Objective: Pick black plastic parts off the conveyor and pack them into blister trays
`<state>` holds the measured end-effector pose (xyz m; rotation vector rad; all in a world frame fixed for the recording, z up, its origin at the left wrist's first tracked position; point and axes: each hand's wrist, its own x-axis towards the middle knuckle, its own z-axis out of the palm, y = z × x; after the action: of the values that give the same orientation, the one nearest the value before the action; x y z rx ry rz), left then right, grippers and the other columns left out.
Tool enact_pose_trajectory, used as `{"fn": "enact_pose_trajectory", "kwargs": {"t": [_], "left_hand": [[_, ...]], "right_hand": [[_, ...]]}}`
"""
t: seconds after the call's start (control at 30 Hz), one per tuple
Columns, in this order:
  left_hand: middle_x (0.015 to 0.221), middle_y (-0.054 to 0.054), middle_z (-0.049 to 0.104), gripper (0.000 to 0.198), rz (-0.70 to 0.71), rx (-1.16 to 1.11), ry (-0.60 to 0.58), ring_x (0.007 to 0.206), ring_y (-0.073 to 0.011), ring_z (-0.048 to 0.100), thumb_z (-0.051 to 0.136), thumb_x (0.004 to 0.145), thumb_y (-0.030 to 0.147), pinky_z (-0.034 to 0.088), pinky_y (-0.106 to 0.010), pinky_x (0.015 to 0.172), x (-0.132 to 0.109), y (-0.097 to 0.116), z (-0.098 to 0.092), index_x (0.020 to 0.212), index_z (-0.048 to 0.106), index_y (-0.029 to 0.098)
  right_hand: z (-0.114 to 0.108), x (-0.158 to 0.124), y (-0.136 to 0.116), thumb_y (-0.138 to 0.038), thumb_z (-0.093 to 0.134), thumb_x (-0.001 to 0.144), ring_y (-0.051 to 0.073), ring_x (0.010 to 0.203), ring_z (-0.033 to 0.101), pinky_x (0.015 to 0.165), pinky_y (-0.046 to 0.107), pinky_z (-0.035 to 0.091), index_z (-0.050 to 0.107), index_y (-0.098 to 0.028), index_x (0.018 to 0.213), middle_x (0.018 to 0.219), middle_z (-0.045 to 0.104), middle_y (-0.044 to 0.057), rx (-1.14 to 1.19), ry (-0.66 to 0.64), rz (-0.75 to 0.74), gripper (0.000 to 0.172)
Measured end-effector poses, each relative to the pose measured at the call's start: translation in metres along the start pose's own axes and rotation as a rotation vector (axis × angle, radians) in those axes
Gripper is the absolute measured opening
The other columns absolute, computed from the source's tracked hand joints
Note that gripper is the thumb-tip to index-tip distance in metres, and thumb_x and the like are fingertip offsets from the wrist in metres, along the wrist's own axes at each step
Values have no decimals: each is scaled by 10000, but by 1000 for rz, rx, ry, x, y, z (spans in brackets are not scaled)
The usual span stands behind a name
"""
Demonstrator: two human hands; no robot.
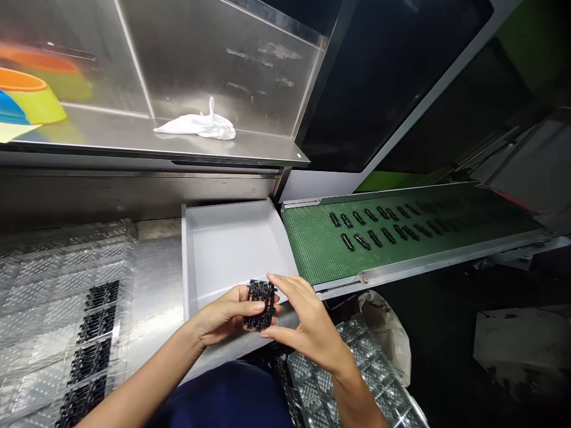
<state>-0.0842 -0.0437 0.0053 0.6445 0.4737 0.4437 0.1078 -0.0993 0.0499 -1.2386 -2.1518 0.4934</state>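
Both hands are in front of me, over the near edge of a grey tray (232, 252). My left hand (227, 315) grips a bundle of black plastic parts (259, 304) between thumb and fingers. My right hand (306, 321) reaches in from the other side, its fingertips at the bundle's top corner and its thumb at the lower end. The bundle looks like several small pieces pressed together, and my fingers hide part of it. The tray's inside holds nothing visible.
A green conveyor belt (334, 249) carrying rows of black parts (361, 232) runs right of the tray. Clear blister trays (57, 285) with black parts lie left. Silver blister trays (352, 368) and a paper bag (388, 333) sit lower right, below a steel shelf (134, 134).
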Motion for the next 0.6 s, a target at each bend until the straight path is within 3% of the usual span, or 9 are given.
{"fn": "enact_pose_trajectory", "kwargs": {"t": [0.1, 0.23, 0.27, 0.33, 0.37, 0.43, 0.53, 0.6], "left_hand": [[971, -98, 739, 363, 9, 3, -11, 887, -202, 661, 823, 708, 277, 482, -269, 792, 18, -2, 7, 1023, 725, 127], [921, -82, 742, 343, -23, -46, 52, 762, -170, 668, 841, 691, 272, 503, -250, 680, 41, -4, 18, 989, 722, 149], [914, -70, 740, 328, -26, -68, 81, 751, -164, 669, 843, 691, 266, 512, -253, 680, 47, -4, 21, 977, 724, 159], [923, -56, 735, 313, -25, -105, 119, 770, -163, 676, 847, 687, 254, 534, -272, 726, 57, -4, 28, 963, 730, 166], [937, -58, 731, 315, -22, -115, 119, 793, -167, 679, 848, 686, 247, 541, -284, 754, 61, -3, 32, 967, 732, 162], [966, -71, 725, 328, -11, -124, 94, 831, -178, 681, 849, 686, 237, 547, -294, 779, 67, -1, 39, 981, 733, 150], [977, -74, 721, 335, 24, -130, 97, 856, -182, 679, 859, 673, 236, 547, -292, 783, 67, 2, 46, 974, 737, 157], [967, -68, 722, 344, 51, -127, 143, 848, -179, 677, 872, 657, 264, 548, -290, 774, 64, 4, 46, 958, 739, 167]], "right_hand": [[-8, -6, 10, -372, 799, 757, 278, 1260, 522, 1130, 482, 356, 374, -232, 1460, 1365, 562, 103, -17, 9, 23, 833], [-29, 2, 37, -395, 874, 634, 260, 1225, 554, 1058, 389, 449, 495, -231, 1389, 1313, 606, 75, 73, -61, 113, 860], [-38, 10, 49, -390, 884, 614, 241, 1184, 587, 1017, 347, 481, 553, -254, 1338, 1276, 634, 44, 84, -98, 170, 808], [-57, 30, 83, -384, 821, 712, 195, 1095, 638, 952, 292, 510, 639, -277, 1228, 1200, 676, 6, 40, -103, 334, 558], [-67, 42, 102, -370, 747, 805, 180, 1054, 652, 929, 286, 515, 667, -266, 1175, 1163, 690, 11, -17, -49, 435, 392], [-85, 65, 140, -326, 559, 958, 200, 1072, 632, 953, 355, 492, 639, -182, 1188, 1195, 658, 94, -133, 118, 590, 283], [-103, 90, 183, -292, 571, 959, 238, 1088, 603, 946, 455, 489, 599, -135, 1181, 1219, 605, 118, -249, 285, 738, 273], [-108, 95, 198, -303, 599, 945, 223, 1044, 613, 901, 439, 518, 593, -140, 1168, 1194, 601, 91, -260, 328, 757, 277]]}}
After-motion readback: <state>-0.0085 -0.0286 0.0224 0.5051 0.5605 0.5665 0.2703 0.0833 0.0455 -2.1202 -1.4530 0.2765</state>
